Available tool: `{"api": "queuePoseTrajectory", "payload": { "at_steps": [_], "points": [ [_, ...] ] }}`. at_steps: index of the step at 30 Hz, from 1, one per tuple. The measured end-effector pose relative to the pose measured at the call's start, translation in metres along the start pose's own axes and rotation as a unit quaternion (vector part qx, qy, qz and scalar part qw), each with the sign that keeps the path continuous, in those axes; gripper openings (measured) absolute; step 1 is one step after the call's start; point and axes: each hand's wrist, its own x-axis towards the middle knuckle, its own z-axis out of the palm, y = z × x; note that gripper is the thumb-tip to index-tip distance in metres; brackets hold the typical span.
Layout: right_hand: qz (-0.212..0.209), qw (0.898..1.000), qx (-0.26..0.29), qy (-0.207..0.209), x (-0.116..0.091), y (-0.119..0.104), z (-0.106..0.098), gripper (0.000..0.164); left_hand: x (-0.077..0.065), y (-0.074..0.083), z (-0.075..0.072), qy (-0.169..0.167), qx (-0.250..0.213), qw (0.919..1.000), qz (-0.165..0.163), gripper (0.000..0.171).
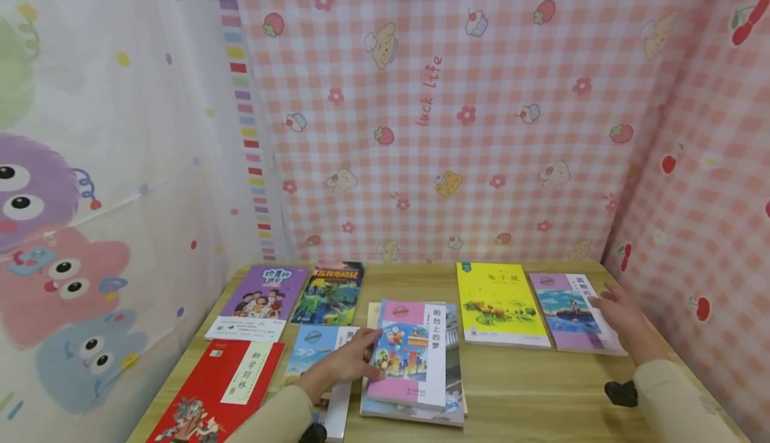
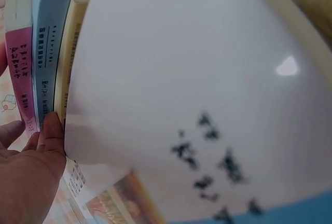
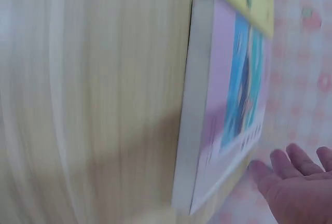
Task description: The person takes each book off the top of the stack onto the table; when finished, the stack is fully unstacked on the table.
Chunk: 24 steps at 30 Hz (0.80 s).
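My left hand [image 1: 349,365] rests against the left edge of a short book stack. Uppermost is a pink book [image 1: 415,389] with a white title strip, its thumb-side corner touched by the hand. In the left wrist view my fingertips [image 2: 52,123] lie against the spines, beside the pink book [image 2: 22,73] and a blue book [image 2: 47,53] under it. At the right, my right hand [image 1: 622,313] is by the right edge of a lilac book [image 1: 574,282] with a sea picture. Its fingers look loosely extended in the blurred right wrist view, apart from the book.
Left of the stack lie a blue-covered book [image 1: 313,349], a red book [image 1: 210,389], a purple book [image 1: 259,296] and a green cartoon book [image 1: 327,296]. A yellow book [image 1: 502,296] adjoins the lilac one. Patterned curtains [image 1: 421,129] enclose the wooden table [image 1: 529,396].
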Motion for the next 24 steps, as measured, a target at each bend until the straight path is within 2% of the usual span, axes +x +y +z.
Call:
{"api": "queuePoseTrajectory", "payload": {
  "at_steps": [5,7,10,12,16,20,24],
  "points": [
    [-0.022,0.996,0.068,-0.046,-0.008,-0.021,0.047,0.067,-0.002,0.002,0.002,0.012,0.012,0.9999,0.003,0.088],
    [-0.018,0.991,0.115,-0.067,-0.014,-0.031,0.072,0.067,-0.002,0.002,0.002,0.015,0.014,0.9998,0.005,0.088],
    [-0.02,0.982,0.157,-0.098,-0.027,-0.043,0.111,0.066,-0.001,0.001,0.004,0.011,0.016,0.9998,0.006,0.089],
    [-0.025,0.979,0.165,-0.115,-0.037,-0.048,0.135,0.064,-0.001,0.001,0.004,0.01,0.013,0.9998,0.006,0.09],
    [-0.023,0.981,0.146,-0.128,-0.055,-0.051,0.175,0.06,0.0,0.002,0.005,0.014,0.014,0.9998,0.001,0.091],
    [0.014,0.984,0.13,-0.125,-0.067,-0.049,0.201,0.058,0.001,0.003,0.006,0.017,0.011,0.9998,-0.005,0.09],
    [0.031,0.985,0.099,-0.138,-0.075,-0.046,0.217,0.061,0.0,0.003,0.006,0.023,0.009,0.9997,-0.008,0.09]
  ]
}}
